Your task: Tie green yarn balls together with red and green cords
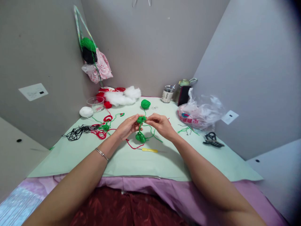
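My left hand (129,126) is closed on a small green crocheted piece (141,119), held above the middle of the table. From the other side my right hand (161,123) pinches the same piece at its right edge; its fingertips partly hide what they grip. Below them a second green crocheted piece (140,137) rests near the tabletop, with green strands around it. A yellow-handled crochet hook (150,150) lies in front, beside a loose red yarn end (134,146). Behind the hands sits a ball of green yarn (145,104), its strand running toward the held piece.
Black yarn (81,132), red yarn (100,134) and a white ball (86,112) lie left. White stuffing (123,96) and a clear tub (96,104) stand behind. A plastic bag (199,113), a can (167,94) and a black hair claw (213,140) are right.
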`<action>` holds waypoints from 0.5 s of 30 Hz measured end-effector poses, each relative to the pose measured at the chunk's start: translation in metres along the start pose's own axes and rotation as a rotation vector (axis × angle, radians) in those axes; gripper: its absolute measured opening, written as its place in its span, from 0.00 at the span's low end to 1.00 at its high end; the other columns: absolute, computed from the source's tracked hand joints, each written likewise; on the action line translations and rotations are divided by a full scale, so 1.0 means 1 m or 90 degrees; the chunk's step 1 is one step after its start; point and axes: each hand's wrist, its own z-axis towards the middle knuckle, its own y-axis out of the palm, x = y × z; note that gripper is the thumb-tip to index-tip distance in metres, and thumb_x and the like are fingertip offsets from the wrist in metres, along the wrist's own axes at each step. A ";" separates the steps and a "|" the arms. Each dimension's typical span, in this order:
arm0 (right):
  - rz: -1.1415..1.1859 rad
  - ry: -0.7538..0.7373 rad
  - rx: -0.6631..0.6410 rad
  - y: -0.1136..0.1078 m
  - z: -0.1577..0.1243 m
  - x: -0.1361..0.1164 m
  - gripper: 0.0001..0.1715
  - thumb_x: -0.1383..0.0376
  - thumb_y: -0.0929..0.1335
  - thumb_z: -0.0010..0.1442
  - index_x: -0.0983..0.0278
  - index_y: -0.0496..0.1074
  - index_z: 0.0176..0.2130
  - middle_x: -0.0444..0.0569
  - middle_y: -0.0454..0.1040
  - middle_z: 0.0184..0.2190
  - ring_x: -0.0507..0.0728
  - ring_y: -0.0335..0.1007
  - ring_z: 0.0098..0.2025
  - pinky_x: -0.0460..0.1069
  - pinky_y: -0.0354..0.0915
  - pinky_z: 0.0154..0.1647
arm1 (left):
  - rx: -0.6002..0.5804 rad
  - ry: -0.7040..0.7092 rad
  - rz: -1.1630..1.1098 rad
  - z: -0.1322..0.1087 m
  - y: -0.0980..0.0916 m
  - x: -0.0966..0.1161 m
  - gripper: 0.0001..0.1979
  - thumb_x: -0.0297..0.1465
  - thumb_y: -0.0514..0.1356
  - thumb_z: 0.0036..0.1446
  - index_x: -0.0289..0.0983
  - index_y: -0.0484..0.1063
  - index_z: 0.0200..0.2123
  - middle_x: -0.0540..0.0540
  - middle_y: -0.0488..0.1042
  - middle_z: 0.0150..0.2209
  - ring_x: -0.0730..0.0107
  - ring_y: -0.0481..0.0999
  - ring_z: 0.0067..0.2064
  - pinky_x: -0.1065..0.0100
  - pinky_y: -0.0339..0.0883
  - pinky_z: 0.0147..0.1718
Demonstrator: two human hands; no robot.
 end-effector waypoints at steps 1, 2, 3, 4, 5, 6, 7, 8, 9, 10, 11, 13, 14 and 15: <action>0.005 0.009 0.002 0.001 0.000 0.000 0.07 0.60 0.71 0.56 0.61 0.77 0.30 0.45 0.72 0.28 0.53 0.63 0.30 0.48 0.58 0.32 | 0.003 0.008 0.003 0.000 0.001 -0.001 0.21 0.45 0.63 0.56 0.34 0.75 0.44 0.52 0.67 0.27 0.80 0.63 0.24 0.69 0.73 0.34; 0.008 0.018 0.006 0.003 0.000 0.000 0.08 0.60 0.71 0.55 0.62 0.77 0.29 0.44 0.71 0.27 0.52 0.62 0.29 0.48 0.57 0.31 | 0.009 0.015 0.005 -0.001 0.002 -0.001 0.21 0.45 0.63 0.56 0.34 0.76 0.44 0.52 0.66 0.27 0.81 0.62 0.24 0.69 0.72 0.34; 0.013 0.027 0.011 0.005 0.000 0.000 0.08 0.60 0.72 0.55 0.62 0.76 0.29 0.44 0.71 0.26 0.52 0.61 0.28 0.48 0.56 0.30 | 0.015 0.021 0.005 -0.001 0.003 -0.001 0.21 0.44 0.63 0.57 0.34 0.76 0.44 0.52 0.66 0.27 0.81 0.61 0.24 0.69 0.72 0.35; 0.024 0.037 0.017 0.006 0.000 0.001 0.08 0.60 0.72 0.54 0.63 0.76 0.28 0.43 0.71 0.25 0.51 0.60 0.27 0.48 0.56 0.29 | 0.020 0.023 0.002 -0.002 0.004 -0.001 0.20 0.44 0.62 0.57 0.34 0.76 0.45 0.52 0.66 0.27 0.81 0.61 0.24 0.69 0.72 0.35; 0.041 0.049 0.020 0.007 0.000 0.001 0.09 0.59 0.72 0.53 0.63 0.75 0.28 0.43 0.70 0.24 0.51 0.59 0.26 0.47 0.55 0.28 | 0.023 0.023 -0.003 -0.002 0.004 -0.001 0.20 0.44 0.62 0.58 0.34 0.76 0.45 0.51 0.67 0.28 0.81 0.61 0.24 0.69 0.72 0.35; 0.062 0.062 0.023 0.008 0.000 0.001 0.10 0.58 0.72 0.53 0.63 0.75 0.28 0.43 0.69 0.23 0.50 0.58 0.25 0.47 0.54 0.27 | 0.022 0.019 -0.011 -0.003 0.005 0.000 0.20 0.44 0.61 0.59 0.34 0.76 0.46 0.51 0.68 0.29 0.81 0.62 0.24 0.69 0.72 0.36; 0.085 0.074 0.027 0.009 0.000 0.001 0.12 0.57 0.72 0.53 0.63 0.74 0.28 0.42 0.69 0.22 0.50 0.57 0.25 0.47 0.53 0.26 | 0.017 0.015 -0.019 -0.003 0.005 0.001 0.20 0.44 0.60 0.60 0.34 0.76 0.47 0.50 0.68 0.30 0.80 0.63 0.25 0.69 0.72 0.37; 0.106 0.085 0.032 0.008 0.001 0.001 0.13 0.56 0.73 0.52 0.63 0.73 0.27 0.41 0.67 0.21 0.49 0.55 0.24 0.47 0.52 0.25 | 0.006 0.010 -0.025 -0.004 0.005 0.003 0.20 0.43 0.60 0.60 0.35 0.76 0.48 0.49 0.69 0.31 0.80 0.65 0.27 0.69 0.72 0.38; 0.124 0.093 0.037 0.007 0.002 0.000 0.14 0.56 0.73 0.51 0.63 0.73 0.27 0.41 0.66 0.20 0.49 0.54 0.23 0.46 0.52 0.25 | -0.010 0.006 -0.028 -0.004 0.005 0.004 0.19 0.41 0.60 0.60 0.36 0.75 0.49 0.49 0.70 0.32 0.79 0.67 0.28 0.69 0.72 0.39; 0.137 0.100 0.041 0.006 0.002 -0.001 0.15 0.55 0.73 0.51 0.63 0.72 0.26 0.40 0.65 0.20 0.49 0.53 0.23 0.46 0.51 0.24 | -0.028 0.003 -0.028 -0.005 0.004 0.006 0.19 0.39 0.61 0.60 0.37 0.74 0.51 0.49 0.70 0.32 0.78 0.68 0.30 0.69 0.71 0.40; 0.145 0.105 0.040 0.004 0.003 -0.001 0.16 0.54 0.74 0.50 0.64 0.72 0.26 0.40 0.64 0.19 0.48 0.52 0.23 0.46 0.51 0.24 | -0.043 0.004 -0.025 -0.005 0.004 0.007 0.19 0.37 0.62 0.59 0.38 0.74 0.52 0.49 0.70 0.32 0.78 0.69 0.31 0.70 0.71 0.41; 0.155 0.111 0.025 -0.001 0.004 -0.003 0.17 0.54 0.75 0.49 0.64 0.72 0.25 0.39 0.63 0.19 0.48 0.51 0.22 0.46 0.50 0.24 | -0.059 0.010 -0.012 -0.005 0.003 0.008 0.20 0.35 0.64 0.57 0.39 0.73 0.53 0.50 0.70 0.31 0.78 0.70 0.32 0.70 0.70 0.42; 0.155 0.112 0.012 -0.003 0.004 -0.004 0.17 0.54 0.75 0.48 0.64 0.72 0.24 0.39 0.63 0.19 0.48 0.51 0.22 0.46 0.50 0.24 | -0.061 0.013 -0.006 -0.005 0.002 0.007 0.20 0.34 0.65 0.57 0.38 0.73 0.53 0.50 0.70 0.31 0.78 0.69 0.32 0.71 0.69 0.42; 0.153 0.110 -0.001 -0.006 0.004 -0.005 0.18 0.54 0.75 0.48 0.64 0.71 0.24 0.39 0.63 0.19 0.48 0.51 0.22 0.46 0.50 0.24 | -0.061 0.014 0.001 -0.004 0.002 0.007 0.20 0.35 0.65 0.56 0.38 0.74 0.52 0.50 0.69 0.30 0.78 0.69 0.31 0.71 0.69 0.41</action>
